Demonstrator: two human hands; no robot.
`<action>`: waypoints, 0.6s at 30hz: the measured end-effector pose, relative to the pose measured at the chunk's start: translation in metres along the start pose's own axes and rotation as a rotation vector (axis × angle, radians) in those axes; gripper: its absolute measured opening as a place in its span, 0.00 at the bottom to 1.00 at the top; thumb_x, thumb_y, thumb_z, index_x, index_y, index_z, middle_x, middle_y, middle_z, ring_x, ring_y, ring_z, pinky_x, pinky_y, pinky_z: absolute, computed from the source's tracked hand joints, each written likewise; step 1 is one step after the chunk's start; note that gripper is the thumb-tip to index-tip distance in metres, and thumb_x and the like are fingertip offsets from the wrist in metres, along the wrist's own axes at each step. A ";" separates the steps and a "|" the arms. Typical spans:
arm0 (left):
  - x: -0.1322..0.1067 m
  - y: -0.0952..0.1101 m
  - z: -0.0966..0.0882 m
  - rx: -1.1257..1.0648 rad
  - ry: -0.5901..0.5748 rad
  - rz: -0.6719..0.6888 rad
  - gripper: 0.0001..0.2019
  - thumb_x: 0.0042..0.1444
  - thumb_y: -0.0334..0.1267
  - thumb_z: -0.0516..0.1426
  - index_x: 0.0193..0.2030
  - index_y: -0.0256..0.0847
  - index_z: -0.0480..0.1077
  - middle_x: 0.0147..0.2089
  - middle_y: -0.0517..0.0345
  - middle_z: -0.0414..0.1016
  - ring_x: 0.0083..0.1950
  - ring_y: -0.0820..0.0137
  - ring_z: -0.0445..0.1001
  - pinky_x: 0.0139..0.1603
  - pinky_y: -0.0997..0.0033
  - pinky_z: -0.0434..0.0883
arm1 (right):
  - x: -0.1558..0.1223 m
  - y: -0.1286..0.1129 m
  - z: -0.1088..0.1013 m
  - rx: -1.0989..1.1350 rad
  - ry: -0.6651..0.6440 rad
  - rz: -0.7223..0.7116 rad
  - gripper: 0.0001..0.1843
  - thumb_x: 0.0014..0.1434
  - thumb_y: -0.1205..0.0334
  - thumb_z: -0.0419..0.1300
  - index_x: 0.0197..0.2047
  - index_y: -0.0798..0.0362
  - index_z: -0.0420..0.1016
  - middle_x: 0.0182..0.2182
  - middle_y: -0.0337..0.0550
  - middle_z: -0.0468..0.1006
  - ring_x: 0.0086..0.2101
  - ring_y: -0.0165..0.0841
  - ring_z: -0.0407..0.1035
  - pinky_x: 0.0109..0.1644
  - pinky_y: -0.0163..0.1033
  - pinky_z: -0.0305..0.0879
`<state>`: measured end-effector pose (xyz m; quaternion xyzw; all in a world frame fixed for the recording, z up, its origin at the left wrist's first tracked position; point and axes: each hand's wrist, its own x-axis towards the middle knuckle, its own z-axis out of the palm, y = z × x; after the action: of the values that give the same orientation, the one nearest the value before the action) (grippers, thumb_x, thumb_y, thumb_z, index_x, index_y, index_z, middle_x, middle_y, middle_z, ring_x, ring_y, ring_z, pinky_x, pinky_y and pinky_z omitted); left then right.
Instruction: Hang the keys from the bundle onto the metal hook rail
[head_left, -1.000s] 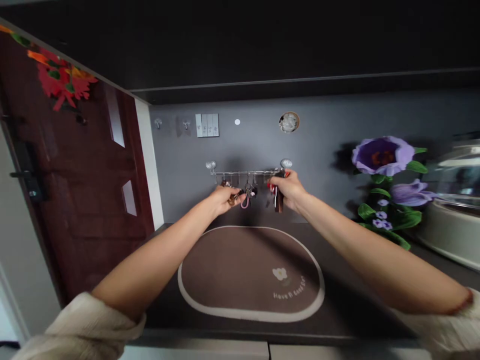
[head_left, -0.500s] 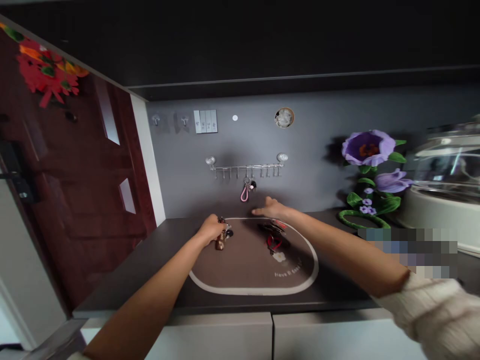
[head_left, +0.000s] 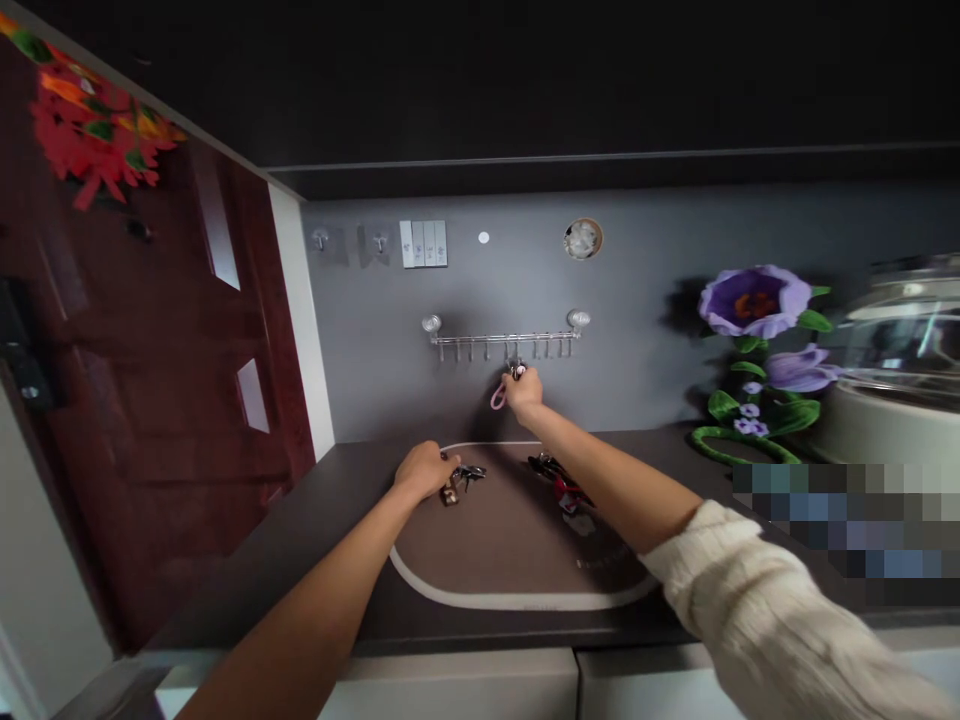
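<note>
Counter mat [head_left: 495, 560] | right hand [head_left: 523, 393] closed on pink key strap [head_left: 498, 398] (just under hook rail [head_left: 506, 340]) | left hand [head_left: 421, 470] curled on keys [head_left: 469, 472]

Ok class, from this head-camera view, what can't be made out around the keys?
Head view:
- Right hand: its fingers hide what they hold at the hook rail.
- Left hand: covers part of the key bunch.
- Red-and-black keys on the mat: too blurred to separate.
</note>
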<state>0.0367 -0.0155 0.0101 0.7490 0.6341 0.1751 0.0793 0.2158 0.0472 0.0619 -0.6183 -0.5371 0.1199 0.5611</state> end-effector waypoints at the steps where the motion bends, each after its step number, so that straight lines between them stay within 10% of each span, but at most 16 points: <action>1: 0.001 0.000 0.001 0.005 0.005 0.003 0.21 0.47 0.51 0.48 0.32 0.33 0.70 0.38 0.40 0.73 0.39 0.63 0.71 0.30 0.74 0.60 | 0.001 -0.006 -0.007 0.052 -0.012 0.069 0.06 0.51 0.64 0.50 0.34 0.55 0.61 0.24 0.43 0.69 0.20 0.27 0.64 0.23 0.33 0.61; 10: 0.006 -0.009 0.004 -0.051 -0.020 0.065 0.22 0.49 0.52 0.46 0.31 0.35 0.72 0.35 0.44 0.74 0.36 0.65 0.72 0.31 0.73 0.61 | 0.002 -0.069 -0.049 0.400 -0.220 0.190 0.07 0.52 0.72 0.49 0.24 0.56 0.58 0.14 0.33 0.61 0.16 0.21 0.56 0.21 0.30 0.58; 18: 0.007 -0.018 0.003 -0.180 0.194 0.043 0.21 0.46 0.48 0.52 0.42 0.35 0.67 0.43 0.44 0.70 0.45 0.65 0.67 0.42 0.72 0.61 | -0.095 -0.005 -0.040 -0.599 -0.587 -0.111 0.14 0.38 0.64 0.62 0.13 0.56 0.59 0.11 0.37 0.59 0.23 0.30 0.62 0.27 0.34 0.55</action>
<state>0.0223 -0.0049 0.0024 0.7319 0.6041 0.3048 0.0807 0.2058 -0.0519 0.0362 -0.6640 -0.7176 0.0991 0.1854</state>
